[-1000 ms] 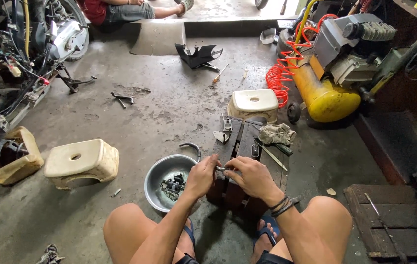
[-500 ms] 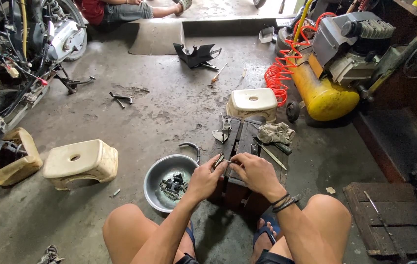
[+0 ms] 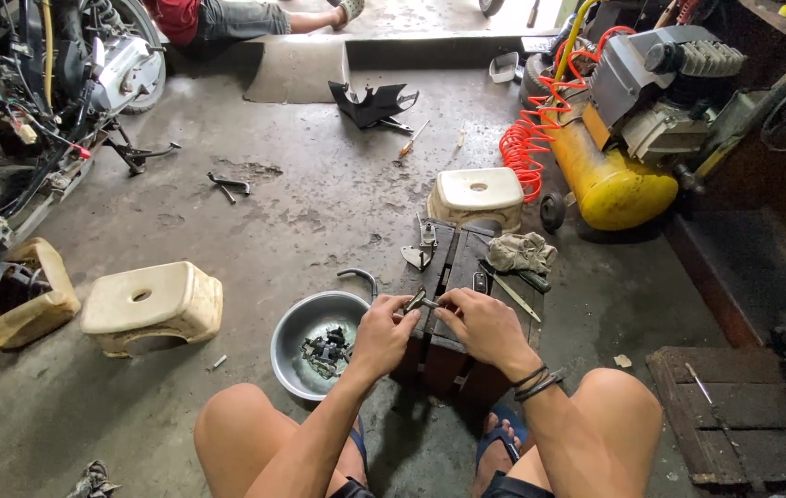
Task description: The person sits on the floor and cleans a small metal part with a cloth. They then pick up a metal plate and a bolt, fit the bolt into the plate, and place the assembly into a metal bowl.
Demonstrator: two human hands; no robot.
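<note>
Left hand [image 3: 382,334] and right hand [image 3: 485,325] both pinch a small metal part [image 3: 417,301] over the wooden block [image 3: 453,277], which steadies it; the steel bowl [image 3: 293,325] of parts sits beside, within reach.

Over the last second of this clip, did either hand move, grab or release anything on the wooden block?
Barely. The left hand and right hand keep pinching the same small metal part between them over the dark wooden block, with only slight finger shifts. Nothing was picked up or let go. The metal bowl of parts, the rag and both plastic stools stayed put.
</note>
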